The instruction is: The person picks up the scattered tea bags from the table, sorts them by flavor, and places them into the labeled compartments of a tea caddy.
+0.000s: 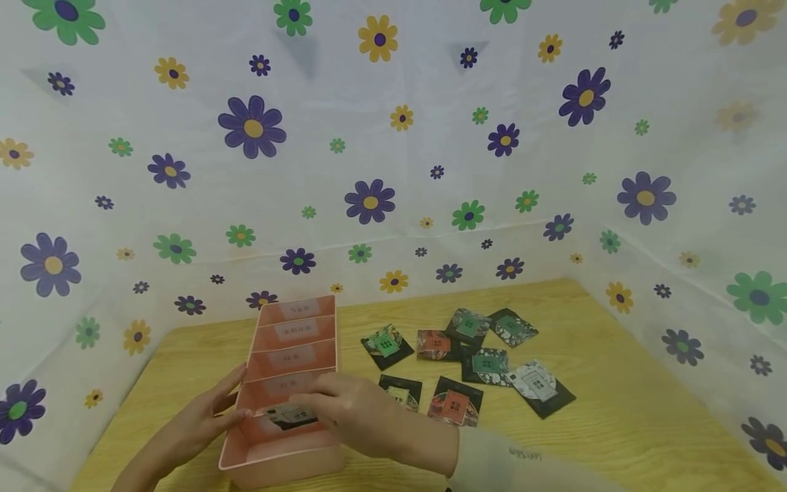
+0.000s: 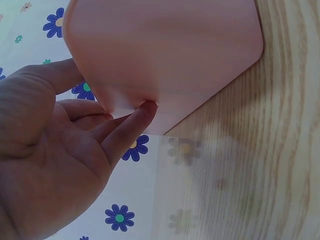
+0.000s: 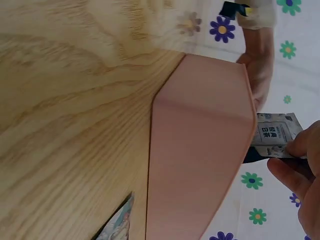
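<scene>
A long pink divided box (image 1: 285, 466) stands on the table, with paper labels on its dividers. My right hand (image 1: 365, 413) pinches a white-and-black tea sachet (image 1: 298, 416) over the box's nearest compartment. In the right wrist view, thumb and fingers grip one end of the sachet (image 3: 272, 130), and its other end dips behind the box's rim. On the box's left side, my left hand (image 1: 193, 420) holds the wall, one digit over the rim. The left wrist view shows fingertips (image 2: 147, 107) pressed against the pink outer wall.
Several tea sachets lie right of the box, among them a green one (image 1: 387, 346), a red one (image 1: 455, 402) and a white one (image 1: 541, 387), some overlapping. Flower-printed white cloth (image 1: 393, 157) walls the wooden table (image 1: 621, 410) at the back and sides.
</scene>
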### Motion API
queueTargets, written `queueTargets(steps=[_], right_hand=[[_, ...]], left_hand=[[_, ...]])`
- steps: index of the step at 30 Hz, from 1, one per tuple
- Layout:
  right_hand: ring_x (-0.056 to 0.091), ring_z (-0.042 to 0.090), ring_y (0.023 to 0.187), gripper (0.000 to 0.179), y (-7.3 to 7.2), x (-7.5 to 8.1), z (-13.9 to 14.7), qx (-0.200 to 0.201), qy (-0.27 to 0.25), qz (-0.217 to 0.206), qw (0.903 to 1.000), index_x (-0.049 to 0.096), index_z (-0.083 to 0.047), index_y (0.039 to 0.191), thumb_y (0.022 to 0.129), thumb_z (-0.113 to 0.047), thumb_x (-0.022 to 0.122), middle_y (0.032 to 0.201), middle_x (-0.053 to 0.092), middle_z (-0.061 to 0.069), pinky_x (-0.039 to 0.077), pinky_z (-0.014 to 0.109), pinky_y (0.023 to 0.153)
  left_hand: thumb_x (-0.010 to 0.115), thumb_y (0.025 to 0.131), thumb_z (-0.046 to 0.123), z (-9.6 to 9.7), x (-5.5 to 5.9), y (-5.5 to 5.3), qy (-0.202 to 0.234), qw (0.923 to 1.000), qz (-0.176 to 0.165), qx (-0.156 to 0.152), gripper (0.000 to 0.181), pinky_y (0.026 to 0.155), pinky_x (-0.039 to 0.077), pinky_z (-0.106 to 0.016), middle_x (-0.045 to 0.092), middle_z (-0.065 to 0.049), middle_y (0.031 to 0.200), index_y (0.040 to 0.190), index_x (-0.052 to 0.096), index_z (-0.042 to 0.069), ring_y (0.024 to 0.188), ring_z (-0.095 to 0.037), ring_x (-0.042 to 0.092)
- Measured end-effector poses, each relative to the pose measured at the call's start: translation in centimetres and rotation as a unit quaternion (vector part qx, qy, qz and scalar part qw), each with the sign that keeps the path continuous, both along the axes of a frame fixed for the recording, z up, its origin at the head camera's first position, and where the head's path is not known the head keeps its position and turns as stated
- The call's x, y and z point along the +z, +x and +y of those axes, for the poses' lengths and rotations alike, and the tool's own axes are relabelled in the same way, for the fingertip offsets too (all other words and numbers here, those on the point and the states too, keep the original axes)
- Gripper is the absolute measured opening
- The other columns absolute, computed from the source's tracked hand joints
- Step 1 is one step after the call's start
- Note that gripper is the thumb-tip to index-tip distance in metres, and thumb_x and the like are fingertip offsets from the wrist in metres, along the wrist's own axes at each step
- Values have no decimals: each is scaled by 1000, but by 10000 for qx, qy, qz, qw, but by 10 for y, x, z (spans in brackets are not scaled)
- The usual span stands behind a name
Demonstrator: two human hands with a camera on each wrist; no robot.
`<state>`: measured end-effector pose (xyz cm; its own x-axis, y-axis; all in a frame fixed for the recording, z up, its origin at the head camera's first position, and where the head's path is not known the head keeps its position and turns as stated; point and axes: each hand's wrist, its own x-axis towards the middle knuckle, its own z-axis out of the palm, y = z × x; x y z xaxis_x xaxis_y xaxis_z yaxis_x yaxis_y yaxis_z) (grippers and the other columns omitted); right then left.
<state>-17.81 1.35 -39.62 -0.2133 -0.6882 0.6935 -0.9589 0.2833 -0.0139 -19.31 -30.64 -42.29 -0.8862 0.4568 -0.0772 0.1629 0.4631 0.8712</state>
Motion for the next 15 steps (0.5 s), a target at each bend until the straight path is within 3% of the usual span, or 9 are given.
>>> queueTargets(steps=[5,11,15], right_hand=[[66,6,98,29,4,-12,2,118,554,395,9976,73,-14,126,97,-9,74,109,70,-2,47,9,91],[66,6,101,24,11,-21,4,190,948,691,9929,74,-15,125,102,-14,69,112,71,-2,46,10,94],[63,6,100,26,15,-29,5,97,1211,594,9908,73,-15,127,101,-19,71,111,70,-4,46,11,95]], left_hand=[[56,108,15,0,-1,1,91,9999,48,-61,78,91,51,-19,8,-36,165,164,4,-1,143,-61,27],[56,108,16,-1,-1,0,123,9999,35,-66,79,91,52,-21,9,-36,165,165,3,1,143,-61,28],[57,108,15,-1,-1,0,126,9999,50,-67,79,91,52,-22,10,-36,165,165,4,0,142,-60,29]])
